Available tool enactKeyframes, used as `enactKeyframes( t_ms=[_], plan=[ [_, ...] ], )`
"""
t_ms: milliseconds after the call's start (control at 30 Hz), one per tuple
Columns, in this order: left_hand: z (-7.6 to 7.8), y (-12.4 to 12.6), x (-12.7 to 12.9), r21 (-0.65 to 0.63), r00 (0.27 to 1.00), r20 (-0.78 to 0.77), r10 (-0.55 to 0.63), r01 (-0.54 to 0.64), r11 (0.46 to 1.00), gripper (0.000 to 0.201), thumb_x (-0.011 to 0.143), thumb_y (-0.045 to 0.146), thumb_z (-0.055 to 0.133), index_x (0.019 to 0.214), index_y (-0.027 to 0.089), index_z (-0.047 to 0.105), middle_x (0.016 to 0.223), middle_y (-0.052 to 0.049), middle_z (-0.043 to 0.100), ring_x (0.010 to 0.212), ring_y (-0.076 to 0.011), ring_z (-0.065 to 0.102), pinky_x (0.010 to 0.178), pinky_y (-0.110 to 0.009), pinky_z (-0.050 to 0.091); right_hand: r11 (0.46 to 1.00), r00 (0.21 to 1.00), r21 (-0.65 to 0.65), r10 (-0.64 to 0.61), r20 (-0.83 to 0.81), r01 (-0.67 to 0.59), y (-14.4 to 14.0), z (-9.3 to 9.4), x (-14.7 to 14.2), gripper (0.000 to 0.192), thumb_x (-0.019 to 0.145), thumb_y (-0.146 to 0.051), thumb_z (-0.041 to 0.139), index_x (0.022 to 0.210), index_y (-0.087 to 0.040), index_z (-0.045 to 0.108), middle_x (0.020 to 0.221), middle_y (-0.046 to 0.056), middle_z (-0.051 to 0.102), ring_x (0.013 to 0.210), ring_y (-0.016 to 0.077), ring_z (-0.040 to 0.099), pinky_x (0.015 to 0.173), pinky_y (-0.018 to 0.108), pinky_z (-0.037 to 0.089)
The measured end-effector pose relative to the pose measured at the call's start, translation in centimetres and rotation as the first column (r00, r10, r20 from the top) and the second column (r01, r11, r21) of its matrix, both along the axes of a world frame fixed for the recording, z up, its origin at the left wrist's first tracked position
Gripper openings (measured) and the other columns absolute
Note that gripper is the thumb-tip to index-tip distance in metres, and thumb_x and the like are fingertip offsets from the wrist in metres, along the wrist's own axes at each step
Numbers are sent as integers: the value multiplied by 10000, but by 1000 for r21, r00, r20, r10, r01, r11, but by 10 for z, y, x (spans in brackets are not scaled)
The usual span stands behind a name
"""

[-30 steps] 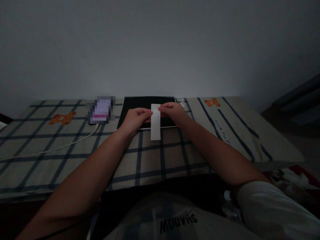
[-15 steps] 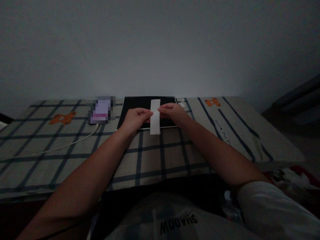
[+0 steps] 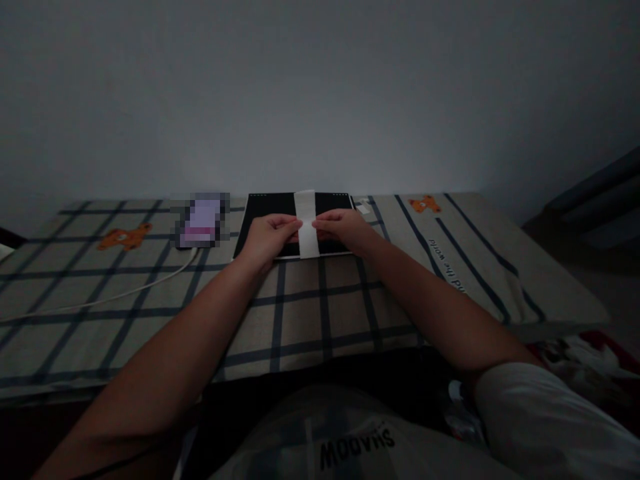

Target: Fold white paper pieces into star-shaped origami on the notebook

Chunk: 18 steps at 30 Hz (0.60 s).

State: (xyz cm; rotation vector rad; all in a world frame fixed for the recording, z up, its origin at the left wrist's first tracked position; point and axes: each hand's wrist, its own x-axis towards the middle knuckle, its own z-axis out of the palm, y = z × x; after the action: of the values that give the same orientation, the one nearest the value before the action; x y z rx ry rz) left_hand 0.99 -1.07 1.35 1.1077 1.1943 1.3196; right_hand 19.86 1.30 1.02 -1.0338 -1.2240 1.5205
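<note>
At twelve o'clock on the checked cloth, the left hand and right hand pinch a white paper strip by its long edges, fingers pressed together, above a black pad. At ten o'clock lies a blurred device with a white cable, its detail unreadable.

strip across tablet, phone left, on cloth
</note>
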Motion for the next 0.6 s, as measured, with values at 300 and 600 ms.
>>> enactKeyframes(
  t_ms=[300, 600],
  plan=[
    [1, -2, 1, -52, 998, -22, -56, 55, 997, 147, 692, 199, 908, 767, 138, 798, 777, -40, 793, 705, -150, 731, 768, -296, 649, 998, 999, 33, -52, 3, 52, 2, 0, 1, 127, 836, -89, 847, 772, -164, 768, 706, -4, 755, 642, 109, 689, 697, 260, 614],
    [2, -2, 2, -67, 996, 52, -73, 76, 995, 104, 711, 171, 883, 772, 137, 806, 780, -48, 801, 700, -146, 733, 742, -279, 636, 996, 997, 47, -79, 20, 78, -1, 4, -2, 168, 848, -49, 819, 732, -160, 768, 651, -18, 746, 594, 89, 673, 627, 211, 590]
  ],
)
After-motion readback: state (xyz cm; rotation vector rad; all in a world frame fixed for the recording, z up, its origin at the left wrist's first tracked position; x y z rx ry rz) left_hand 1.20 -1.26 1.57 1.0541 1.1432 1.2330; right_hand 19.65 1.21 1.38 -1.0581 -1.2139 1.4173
